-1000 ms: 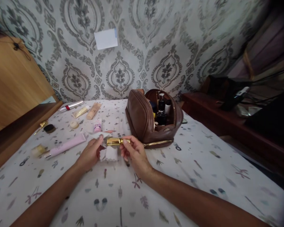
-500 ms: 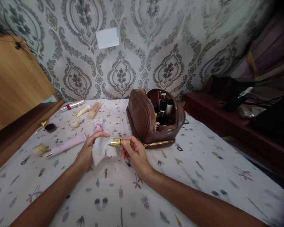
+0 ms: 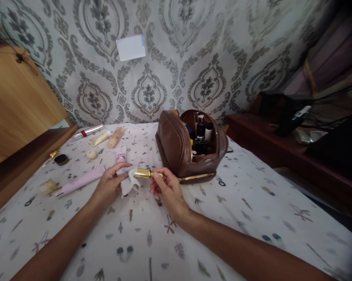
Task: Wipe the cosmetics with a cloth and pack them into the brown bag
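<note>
My right hand (image 3: 170,190) pinches the narrow end of a small shiny gold cosmetic tube (image 3: 142,173), which lies nearly level and points left. In my left hand (image 3: 106,186), a crumpled white tissue (image 3: 129,185) is gripped between thumb and fingers, and it touches the tube's left end. Just beyond the left fingers lies a lilac and white squeeze tube (image 3: 121,154). A long pink tube (image 3: 81,181) rests beside the left wrist. Right of the hands stands a brown makeup bag (image 3: 173,145), unzipped, with several bottles (image 3: 201,128) inside.
A silver tube (image 3: 89,131), a cream tube (image 3: 100,138), a beige tube (image 3: 116,137), a round cream-coloured item (image 3: 92,154) and a dark round pot (image 3: 61,159) lie at the left on the patterned sheet (image 3: 152,242). A dark red wooden ledge (image 3: 252,136) runs along the right.
My left fingers have closed in on the tissue, which is now bunched up rather than spread and hanging. The gold tube stays in my right hand, almost in place.
</note>
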The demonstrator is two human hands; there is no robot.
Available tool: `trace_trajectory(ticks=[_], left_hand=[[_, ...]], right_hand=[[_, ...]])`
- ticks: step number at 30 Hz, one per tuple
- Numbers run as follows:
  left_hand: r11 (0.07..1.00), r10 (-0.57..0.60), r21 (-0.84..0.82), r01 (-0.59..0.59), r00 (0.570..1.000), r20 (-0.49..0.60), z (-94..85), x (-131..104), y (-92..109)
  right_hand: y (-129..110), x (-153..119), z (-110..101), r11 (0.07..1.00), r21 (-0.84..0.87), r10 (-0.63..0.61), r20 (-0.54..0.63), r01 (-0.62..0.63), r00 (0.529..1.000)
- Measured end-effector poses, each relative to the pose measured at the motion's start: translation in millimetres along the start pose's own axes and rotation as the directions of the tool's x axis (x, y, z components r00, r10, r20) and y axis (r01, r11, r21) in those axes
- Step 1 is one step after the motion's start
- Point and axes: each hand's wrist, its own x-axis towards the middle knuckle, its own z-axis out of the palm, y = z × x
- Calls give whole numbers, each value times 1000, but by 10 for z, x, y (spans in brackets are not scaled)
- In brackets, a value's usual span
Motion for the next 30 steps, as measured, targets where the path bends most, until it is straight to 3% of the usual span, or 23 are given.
trace_trajectory(ticks=[4, 6, 9, 11, 18, 24, 30], left_hand=[[927, 200, 322, -193, 980, 12, -11, -44, -17], [844, 266, 451, -291, 957, 118, 32, -101, -21], [690, 345, 556, -464, 886, 311, 106, -168, -53], [644, 359, 575, -506, 862, 357, 132, -183, -79], [804, 227, 496, -328, 940, 255, 136, -180, -53], [817, 245, 474, -329, 942, 230, 148, -183, -67], [896, 228, 329, -299, 944, 238, 148, -149, -84]], right_hand=[[-4, -3, 6, 1000, 5, 0, 13, 0, 1000], [2, -3, 5, 1000, 0, 0, 28, 0, 1000], [20, -4, -2, 1000, -24, 7, 80, -5, 997], [30, -5, -8, 999, -37, 27, 112, -23, 993], [-21, -19, 11, 999, -19, 40, 134, -37, 990], [-31, -20, 30, 999, 45, -10, 143, 4, 990], [-30, -27, 25, 999, 33, 3, 183, -9, 983]])
